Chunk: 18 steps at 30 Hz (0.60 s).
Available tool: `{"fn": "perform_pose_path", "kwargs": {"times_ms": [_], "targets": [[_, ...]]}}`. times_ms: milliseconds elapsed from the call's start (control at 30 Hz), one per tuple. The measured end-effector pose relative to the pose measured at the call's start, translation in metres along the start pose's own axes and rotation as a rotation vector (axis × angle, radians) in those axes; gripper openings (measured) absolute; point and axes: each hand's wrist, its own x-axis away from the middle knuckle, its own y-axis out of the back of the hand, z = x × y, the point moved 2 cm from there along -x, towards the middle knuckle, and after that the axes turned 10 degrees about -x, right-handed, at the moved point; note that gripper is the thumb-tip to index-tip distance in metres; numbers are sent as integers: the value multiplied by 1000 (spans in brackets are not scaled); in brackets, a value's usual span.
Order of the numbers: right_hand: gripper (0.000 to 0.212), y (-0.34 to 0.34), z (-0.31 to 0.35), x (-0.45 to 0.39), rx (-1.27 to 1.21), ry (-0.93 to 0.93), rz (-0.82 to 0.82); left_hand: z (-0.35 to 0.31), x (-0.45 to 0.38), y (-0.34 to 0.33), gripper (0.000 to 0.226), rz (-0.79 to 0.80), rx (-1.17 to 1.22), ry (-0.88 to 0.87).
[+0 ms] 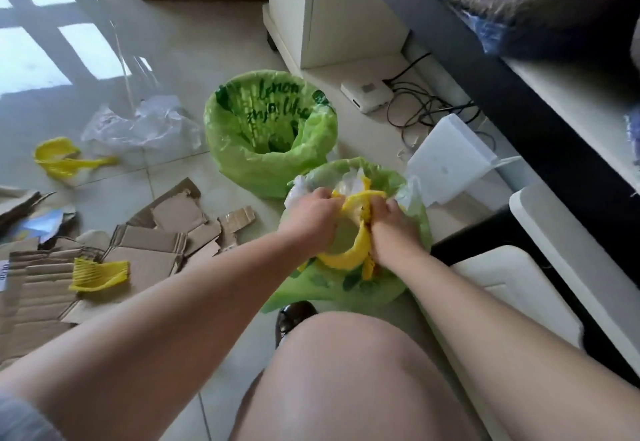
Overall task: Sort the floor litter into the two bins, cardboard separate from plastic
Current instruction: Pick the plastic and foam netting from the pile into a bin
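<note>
head cam | looks steeply down, forward | close above hands, floor beyond

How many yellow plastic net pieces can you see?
3. One yellow net is held by the left hand and right hand over the near bin. One lies on the cardboard, one on the floor tiles. More may hide in the bin.

Your near bin (412,180) mouth is blocked: both hands plus a yellow plastic piece (349,253) fill it. Far bin (242,163) mouth is open from above. White box (446,160) and cables (426,101) crowd the right side. Left floor approach is cluttered with cardboard (149,243).
</note>
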Motion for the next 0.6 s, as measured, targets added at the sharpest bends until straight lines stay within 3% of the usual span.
{"fn": "perform_pose_path", "kwargs": {"times_ms": [133, 267, 600], "targets": [[68, -20, -12, -19, 147, -95, 209, -12, -20, -24, 50, 266, -190, -15], [72, -39, -24, -34, 216, -113, 328, -15, -38, -46, 52, 412, -287, -16], [72, -68, -35, -47, 166, -165, 441, -2, -59, -93, 51, 525, -237, 67]]}}
